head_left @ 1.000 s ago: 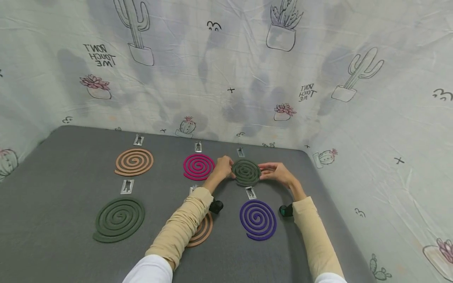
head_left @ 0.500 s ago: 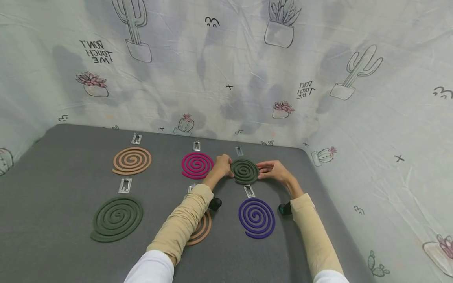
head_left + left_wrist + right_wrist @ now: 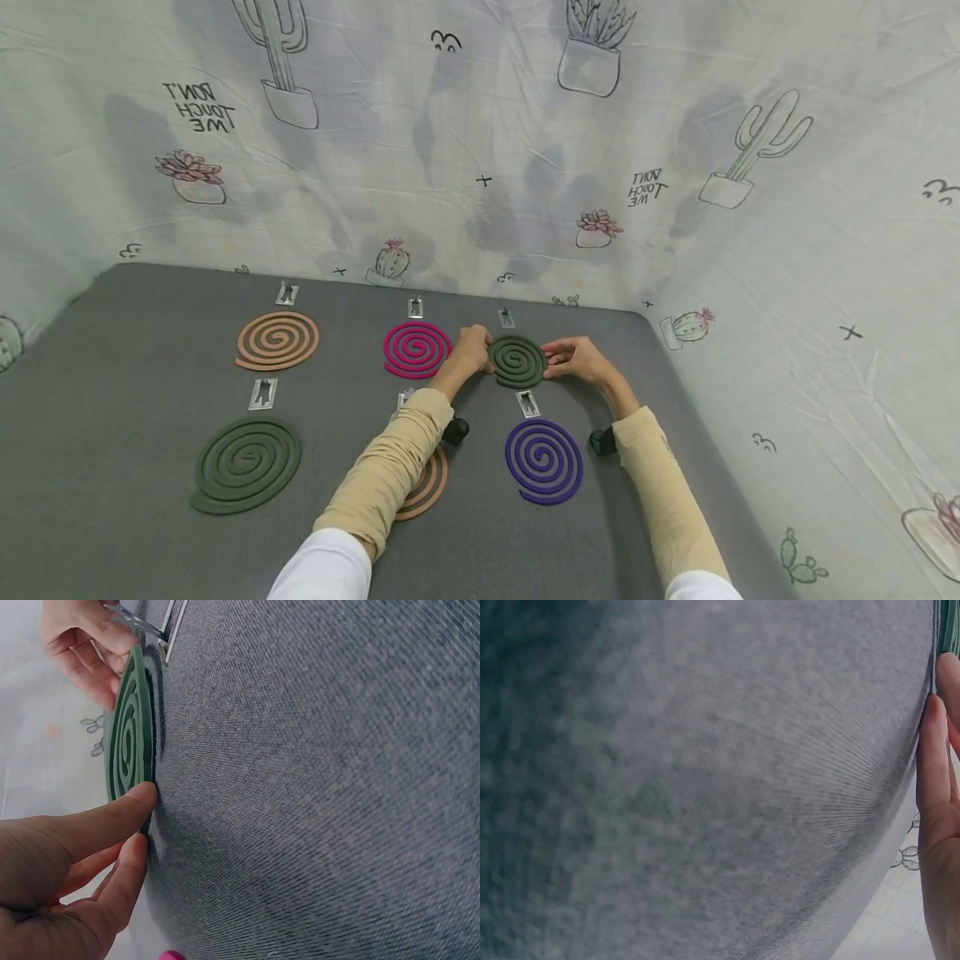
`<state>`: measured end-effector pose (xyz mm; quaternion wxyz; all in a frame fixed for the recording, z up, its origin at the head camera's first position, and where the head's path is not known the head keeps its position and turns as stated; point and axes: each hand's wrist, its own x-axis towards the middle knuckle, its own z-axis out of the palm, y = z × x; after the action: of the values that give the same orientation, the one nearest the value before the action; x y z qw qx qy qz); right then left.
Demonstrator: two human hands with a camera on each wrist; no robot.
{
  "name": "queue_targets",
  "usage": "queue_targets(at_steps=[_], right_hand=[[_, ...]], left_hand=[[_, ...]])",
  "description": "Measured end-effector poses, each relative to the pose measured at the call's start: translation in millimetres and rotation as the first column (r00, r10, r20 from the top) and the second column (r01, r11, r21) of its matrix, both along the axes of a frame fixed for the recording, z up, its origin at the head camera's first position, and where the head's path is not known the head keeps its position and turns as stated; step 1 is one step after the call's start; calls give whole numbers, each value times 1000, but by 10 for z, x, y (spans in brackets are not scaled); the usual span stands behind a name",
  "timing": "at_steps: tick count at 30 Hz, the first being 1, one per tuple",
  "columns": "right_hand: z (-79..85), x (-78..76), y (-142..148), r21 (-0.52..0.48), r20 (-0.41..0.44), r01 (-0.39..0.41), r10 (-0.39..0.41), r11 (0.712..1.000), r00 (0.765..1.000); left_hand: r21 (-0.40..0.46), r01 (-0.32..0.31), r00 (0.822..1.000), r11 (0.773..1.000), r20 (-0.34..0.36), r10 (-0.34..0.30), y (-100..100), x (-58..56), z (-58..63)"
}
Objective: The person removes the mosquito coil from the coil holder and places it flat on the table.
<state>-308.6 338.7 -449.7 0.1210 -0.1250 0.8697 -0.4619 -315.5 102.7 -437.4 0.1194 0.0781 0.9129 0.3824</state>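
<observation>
A dark green mosquito coil (image 3: 517,361) lies at the back right of the grey table, held by its edges from both sides. My left hand (image 3: 468,350) pinches its left edge; in the left wrist view the thumb (image 3: 139,801) lies on the rim with fingers under it. At the opposite edge my right hand (image 3: 581,360) holds the coil (image 3: 129,750) between thumb and fingers. A thin shadow runs along the coil's underside in the left wrist view. In the right wrist view, only part of the right hand (image 3: 939,787) shows at the right border.
Metal coil stands (image 3: 528,403) stand behind the coils. A purple coil (image 3: 543,462) lies in front, a pink coil (image 3: 417,350) beside my left hand. An orange coil (image 3: 427,492) is partly under my left forearm. Farther left are another orange coil (image 3: 277,340) and a larger green coil (image 3: 249,460).
The head view has shifted slightly. Both hands stay at the green mosquito coil's edges, with hardly any movement over the table.
</observation>
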Motion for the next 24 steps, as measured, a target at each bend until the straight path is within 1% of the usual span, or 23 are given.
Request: queue_targets(at_steps=[6, 9, 12, 14, 16, 17, 18, 19, 20, 21, 22, 23, 24], right_hand=[[5, -15, -64, 52, -15, -7, 7, 999, 1000], [13, -23, -93, 79, -27, -23, 25, 997, 999], [31, -31, -101, 92, -24, -25, 27, 995, 999], [41, -31, -94, 100, -21, -37, 39, 994, 999], [46, -16, -70, 98, -9, -40, 42, 994, 999], [50, -2, -50, 89, -2, -44, 44, 995, 999], [52, 12, -23, 69, 11, -49, 48, 996, 999], [60, 33, 5, 48, 20, -51, 50, 998, 999], [68, 57, 34, 13, 32, -45, 45, 999, 998], [77, 85, 69, -25, 40, -35, 36, 999, 999], [86, 114, 107, -63, 40, -24, 27, 998, 999], [98, 148, 145, -99, 36, -11, 14, 995, 999], [104, 183, 185, -139, 32, 7, -3, 990, 999]], left_hand=[[-22, -5, 1000, 1000, -7, 5, -27, 5, -8], [-33, -5, 1000, 999, -12, 5, -55, 9, -4], [-31, 4, 1000, 1000, -1, -4, -76, 2, 11], [-16, 11, 1000, 1000, 25, -11, -93, -25, 3], [6, 32, 998, 999, 47, -32, -109, -104, -60], [15, 58, 998, 998, 21, -58, -129, -123, -91], [53, 104, 994, 993, -28, -102, -146, -242, -257], [63, 146, 989, 987, -43, -143, -169, -304, -323], [89, 203, 976, 975, -103, -193, -200, -401, -460], [98, 249, 963, 964, -128, -236, -247, -427, -484], [104, 291, 950, 951, -146, -275, -304, -408, -454], [107, 331, 934, 938, -180, -309, -376, -366, -398], [128, 358, 926, 925, -172, -335, -456, -326, -323]])
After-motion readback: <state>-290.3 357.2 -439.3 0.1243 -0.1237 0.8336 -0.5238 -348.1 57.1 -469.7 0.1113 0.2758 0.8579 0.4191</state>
